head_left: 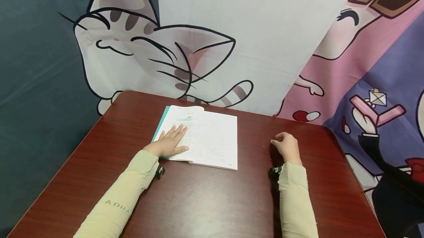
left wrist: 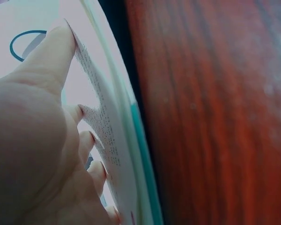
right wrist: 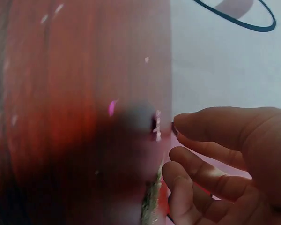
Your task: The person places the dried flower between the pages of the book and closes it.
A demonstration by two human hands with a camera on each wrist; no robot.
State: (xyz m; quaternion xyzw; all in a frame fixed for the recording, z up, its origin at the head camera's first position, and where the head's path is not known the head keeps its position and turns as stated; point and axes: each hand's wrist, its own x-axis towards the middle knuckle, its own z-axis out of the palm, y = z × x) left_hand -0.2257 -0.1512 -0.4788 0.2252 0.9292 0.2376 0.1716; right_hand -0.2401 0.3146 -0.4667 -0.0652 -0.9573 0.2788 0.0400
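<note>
An open book (head_left: pixel 213 138) lies on the brown table, its pages printed and a teal cover edge showing at the left. Flat on the left page rests my left hand (head_left: pixel 170 145), fingers spread and thumb toward the middle fold. In the left wrist view its fingers (left wrist: pixel 97 176) press the printed page. My right hand (head_left: pixel 287 147) is right of the book, thumb and forefinger pinched together at a tiny pale scrap (head_left: pixel 271 141). The right wrist view shows this scrap (right wrist: pixel 158 125) at the fingertips, blurred; the other fingers (right wrist: pixel 208 176) are curled.
Tiny bits dot the wooden table (head_left: pixel 205 201), among them a pink fleck (right wrist: pixel 112 108) and a white crumb (right wrist: pixel 146 59) near the right hand. A cartoon-cat cloth (head_left: pixel 275 28) hangs behind the table's far edge. Dark wrist devices (head_left: pixel 160 171) sit at both cuffs.
</note>
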